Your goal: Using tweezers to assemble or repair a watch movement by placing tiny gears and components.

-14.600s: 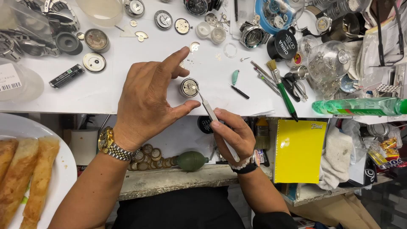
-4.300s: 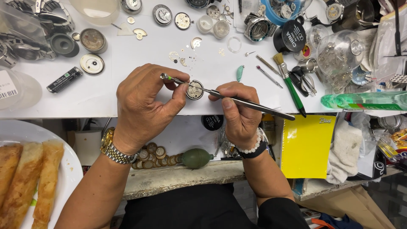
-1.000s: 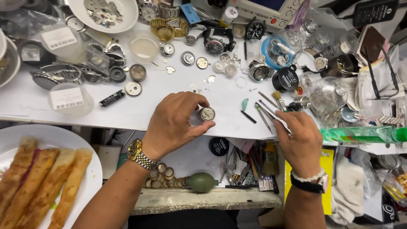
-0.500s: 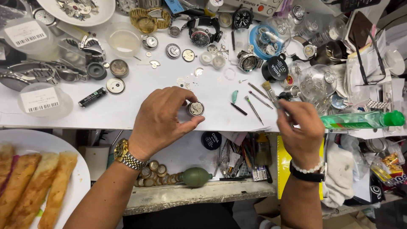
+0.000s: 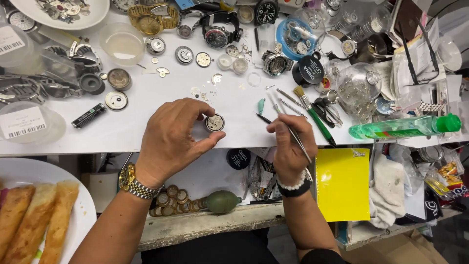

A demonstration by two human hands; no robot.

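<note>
Pinching watch movement [image 5: 214, 122] in left hand [image 5: 171, 139], right hand [image 5: 288, 146] gripping tweezers [image 5: 292, 132], green brush [image 5: 312, 115] nearby

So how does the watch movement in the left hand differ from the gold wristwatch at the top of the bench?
The watch movement is bare, with no case or strap; the gold wristwatch is cased, on a bracelet. The left hand grips the movement; the wristwatch lies untouched. Both are round.

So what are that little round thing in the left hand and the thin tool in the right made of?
The round watch movement, pinched in the left hand, looks like bare metal: silvery, with small bright glints on its face. The tweezers in the right hand look like steel, thin, grey, with a dull satin sheen. Exact alloys can't be told.
</note>
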